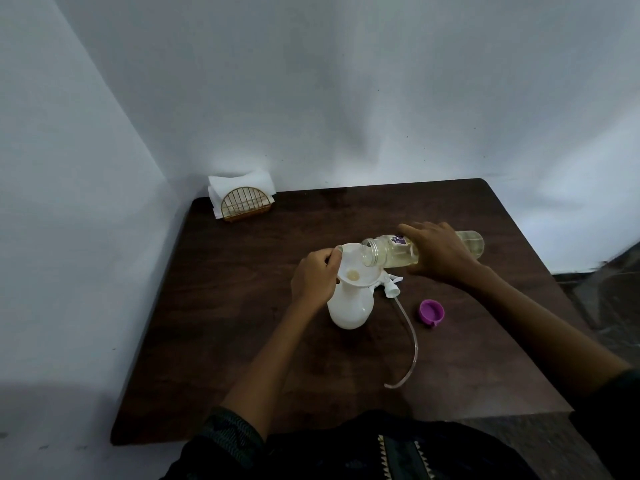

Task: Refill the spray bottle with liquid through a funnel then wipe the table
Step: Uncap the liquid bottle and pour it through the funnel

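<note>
Head view: the white spray bottle [350, 308] stands upright near the middle of the dark wooden counter [242, 341], a white funnel [356, 268] seated in its neck. The left hand [313, 275] is at the funnel's left rim, fingers [333, 258] curled and pinching the edge. The right hand [438, 252] is wrapped over a clear refill bottle [391, 251], fingers clamped round its body, holding it tipped nearly flat with the open mouth over the funnel's bowl. Pale yellow liquid sits in the bottle, and a small pool shows at the bottom of the funnel. Just right of the spray bottle lies the white trigger head [389, 284], its clear dip tube [410, 344] curving toward the near edge. A purple cap [431, 311] lies beside the tube, apart from it. At the far left corner, a gold wire holder [246, 204] with white napkins [242, 185].
</note>
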Demonstrator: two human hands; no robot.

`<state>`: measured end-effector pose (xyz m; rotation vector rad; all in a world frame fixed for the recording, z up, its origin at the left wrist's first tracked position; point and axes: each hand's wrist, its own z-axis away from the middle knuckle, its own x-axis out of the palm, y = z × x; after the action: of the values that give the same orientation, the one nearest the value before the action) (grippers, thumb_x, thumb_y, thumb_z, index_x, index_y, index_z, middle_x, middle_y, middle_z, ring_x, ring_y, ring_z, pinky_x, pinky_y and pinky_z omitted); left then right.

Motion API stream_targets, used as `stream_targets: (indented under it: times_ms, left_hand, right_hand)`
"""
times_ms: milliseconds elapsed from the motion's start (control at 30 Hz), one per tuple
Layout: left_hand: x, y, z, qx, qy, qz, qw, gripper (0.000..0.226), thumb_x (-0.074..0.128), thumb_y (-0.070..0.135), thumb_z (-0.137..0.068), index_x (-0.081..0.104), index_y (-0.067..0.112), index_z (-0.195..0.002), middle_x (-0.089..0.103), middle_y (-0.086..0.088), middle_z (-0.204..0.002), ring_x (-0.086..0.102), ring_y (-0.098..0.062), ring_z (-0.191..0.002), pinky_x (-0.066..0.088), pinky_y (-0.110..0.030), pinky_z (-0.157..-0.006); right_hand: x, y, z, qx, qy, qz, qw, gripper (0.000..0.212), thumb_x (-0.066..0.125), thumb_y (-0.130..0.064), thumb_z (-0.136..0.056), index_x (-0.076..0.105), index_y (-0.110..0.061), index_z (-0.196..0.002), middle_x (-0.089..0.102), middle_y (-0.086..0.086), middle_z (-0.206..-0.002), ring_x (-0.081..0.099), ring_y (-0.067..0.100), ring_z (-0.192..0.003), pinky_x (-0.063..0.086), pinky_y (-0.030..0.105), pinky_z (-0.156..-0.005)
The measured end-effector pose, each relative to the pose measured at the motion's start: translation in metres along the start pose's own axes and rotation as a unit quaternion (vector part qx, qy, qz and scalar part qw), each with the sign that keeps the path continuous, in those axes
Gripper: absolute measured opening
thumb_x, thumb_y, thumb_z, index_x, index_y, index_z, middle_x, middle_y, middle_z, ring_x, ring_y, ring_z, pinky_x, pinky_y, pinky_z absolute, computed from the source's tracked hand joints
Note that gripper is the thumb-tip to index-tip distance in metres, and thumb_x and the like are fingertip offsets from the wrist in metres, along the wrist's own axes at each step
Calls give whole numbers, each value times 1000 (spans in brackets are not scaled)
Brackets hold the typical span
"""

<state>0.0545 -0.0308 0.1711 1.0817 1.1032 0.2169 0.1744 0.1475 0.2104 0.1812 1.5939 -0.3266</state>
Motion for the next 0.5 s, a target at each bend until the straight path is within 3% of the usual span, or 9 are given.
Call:
stream_targets:
  times_ms: [500]
  left_hand:
    - [3,-1,-2,-6,0,-3,1000,46,42,33,-99,41,20,-54,39,5,-49,35,-8,-45,25,-25,-49]
  right_hand:
    - [1,3,-1,-1,-6,8,1000,67,73,-40,-69,47,-16,-126,61,5,-119,55,26,-109,36,38,-88]
